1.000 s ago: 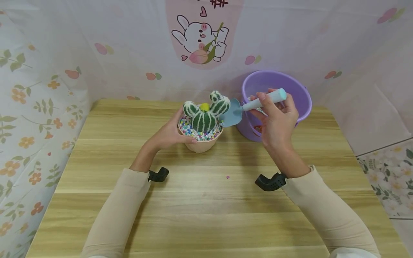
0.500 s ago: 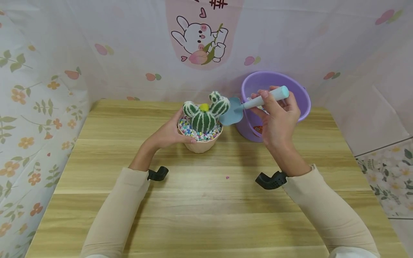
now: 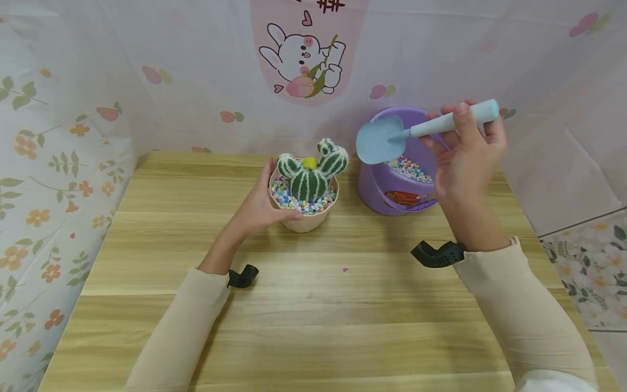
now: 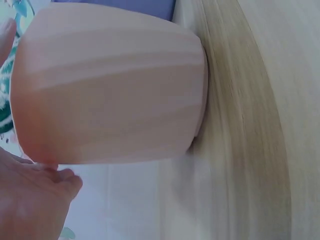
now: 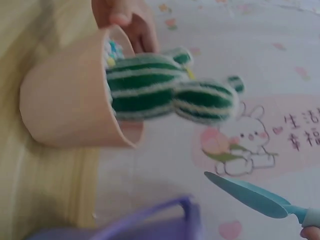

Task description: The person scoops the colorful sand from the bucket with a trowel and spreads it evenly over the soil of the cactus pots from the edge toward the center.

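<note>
A peach flower pot (image 3: 305, 223) stands on the table, holding a green-and-white crocheted cactus (image 3: 309, 186) with a yellow top. Colourful pebbles (image 3: 289, 202) surround the cactus base. My left hand (image 3: 258, 209) holds the pot from its left side, thumb along the front near the rim. In my right hand (image 3: 467, 163) I grip the pale handle of a light-blue hand trowel (image 3: 381, 140). Its blade is in the air over the left side of a purple bucket (image 3: 374, 190); no pebbles show on the blade. The right wrist view catches the trowel blade (image 5: 250, 195) edge-on, apart from the pot.
More colourful pebbles (image 3: 410, 169) lie inside the bucket, right of the pot. One pink pebble (image 3: 345, 269) is on the wooden table (image 3: 313, 321). A printed cloth (image 3: 196, 98) hangs behind the table's back edge.
My right hand has lifted the trowel up and right, away from the pot's rim to above the bucket. My left hand stays on the pot, its wrist slightly shifted.
</note>
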`<state>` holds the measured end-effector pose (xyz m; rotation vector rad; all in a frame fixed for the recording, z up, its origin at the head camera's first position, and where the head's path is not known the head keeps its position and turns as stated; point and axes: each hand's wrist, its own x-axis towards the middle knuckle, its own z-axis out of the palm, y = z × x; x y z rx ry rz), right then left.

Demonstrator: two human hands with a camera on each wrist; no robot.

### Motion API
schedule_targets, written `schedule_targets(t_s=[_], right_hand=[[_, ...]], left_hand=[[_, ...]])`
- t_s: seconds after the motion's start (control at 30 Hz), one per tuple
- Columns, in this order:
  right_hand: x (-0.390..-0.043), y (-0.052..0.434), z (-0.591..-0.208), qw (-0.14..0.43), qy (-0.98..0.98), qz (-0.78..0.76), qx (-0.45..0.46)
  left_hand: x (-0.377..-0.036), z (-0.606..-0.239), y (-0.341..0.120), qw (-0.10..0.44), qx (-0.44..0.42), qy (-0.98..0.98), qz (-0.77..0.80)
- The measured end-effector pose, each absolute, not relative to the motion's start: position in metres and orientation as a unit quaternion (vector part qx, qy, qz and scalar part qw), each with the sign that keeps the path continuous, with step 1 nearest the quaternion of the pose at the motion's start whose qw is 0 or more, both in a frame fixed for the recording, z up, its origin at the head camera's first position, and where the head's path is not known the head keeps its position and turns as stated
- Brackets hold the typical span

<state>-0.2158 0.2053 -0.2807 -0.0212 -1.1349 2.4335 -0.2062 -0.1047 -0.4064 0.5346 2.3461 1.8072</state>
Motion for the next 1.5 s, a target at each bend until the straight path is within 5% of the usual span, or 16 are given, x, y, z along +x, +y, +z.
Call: schedule_targets(t_s=[0.57, 1.5], right_hand=[[-0.245, 0.251, -0.265, 0.285, -0.466, 0.835, -0.059], [-0.297, 0.277, -0.31, 0.177, -0.546, 0.815, -0.08]], left_hand=[[-0.204, -0.424, -0.094, 0.001, 0.141, 0.844, 0.517], [-0.218, -0.42, -0.106, 0.051, 0.171, 0.843, 0.507]])
